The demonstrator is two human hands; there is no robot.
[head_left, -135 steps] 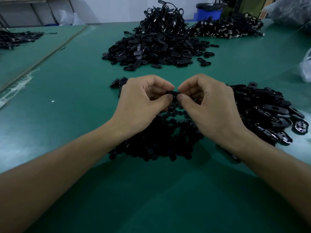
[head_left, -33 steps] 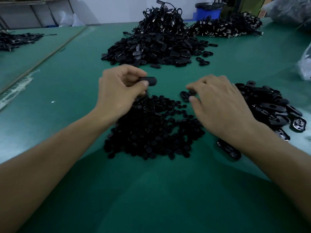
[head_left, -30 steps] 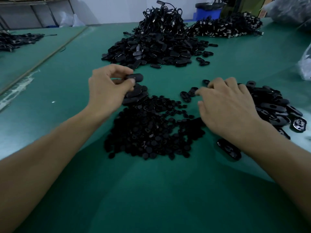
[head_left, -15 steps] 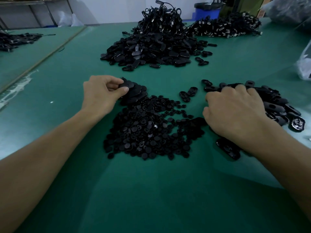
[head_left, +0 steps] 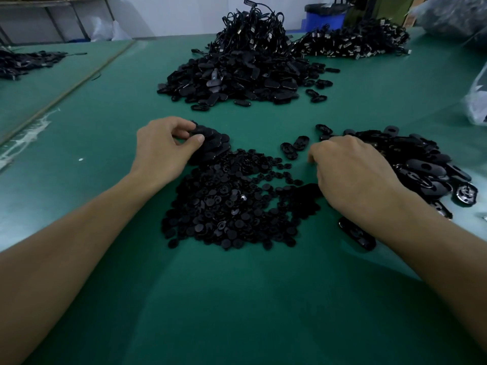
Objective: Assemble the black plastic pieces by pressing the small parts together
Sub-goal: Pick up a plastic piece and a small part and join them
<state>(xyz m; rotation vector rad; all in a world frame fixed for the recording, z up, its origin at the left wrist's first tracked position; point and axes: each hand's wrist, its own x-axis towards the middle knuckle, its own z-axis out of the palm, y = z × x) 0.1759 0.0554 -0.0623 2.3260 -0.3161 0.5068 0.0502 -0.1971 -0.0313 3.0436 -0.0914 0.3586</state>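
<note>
Frankly, right hand [head_left: 353, 177] hides its grip (knuckles up).

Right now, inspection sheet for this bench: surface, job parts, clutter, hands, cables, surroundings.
Surface: green mat, pale scuff near left edge.
Job's things: small round parts heap centre; oval shell pile right; short oval stack left.
Clutter: two loose ovals between hands.
Hands: left hand pinches oval piece atop stack; right hand curled at shell pile, grip hidden.
Cables: black leads heaped on far pile.
Surroundings: blue bin, plastic bag right.
</note>
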